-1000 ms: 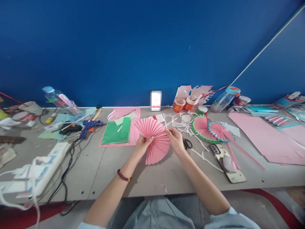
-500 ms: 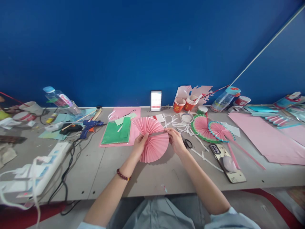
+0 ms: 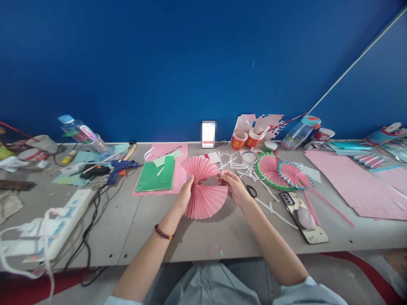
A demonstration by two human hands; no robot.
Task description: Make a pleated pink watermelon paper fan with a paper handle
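A pink pleated paper fan [image 3: 203, 190] is spread out just above the grey table [image 3: 149, 228] in front of me. My left hand [image 3: 185, 192] grips its left side where the pleats meet. My right hand [image 3: 233, 186] pinches the two free edges of the fan at its right side, where a gap shows between the upper and lower halves. A bead bracelet [image 3: 163, 233] is on my left wrist.
Green paper [image 3: 154, 176] on a pink sheet lies left of the fan, a blue glue gun [image 3: 119, 168] and power strip [image 3: 47, 228] further left. Finished fans [image 3: 280, 171], scissors [image 3: 251, 190], a phone [image 3: 302, 216], paper cups [image 3: 246, 138] and white strips lie right. Large pink sheets [image 3: 352, 182] at far right.
The fan has turned in my hands: its open gap, first at the lower left, now faces right, and my right hand has shifted to hold the two free edges there.
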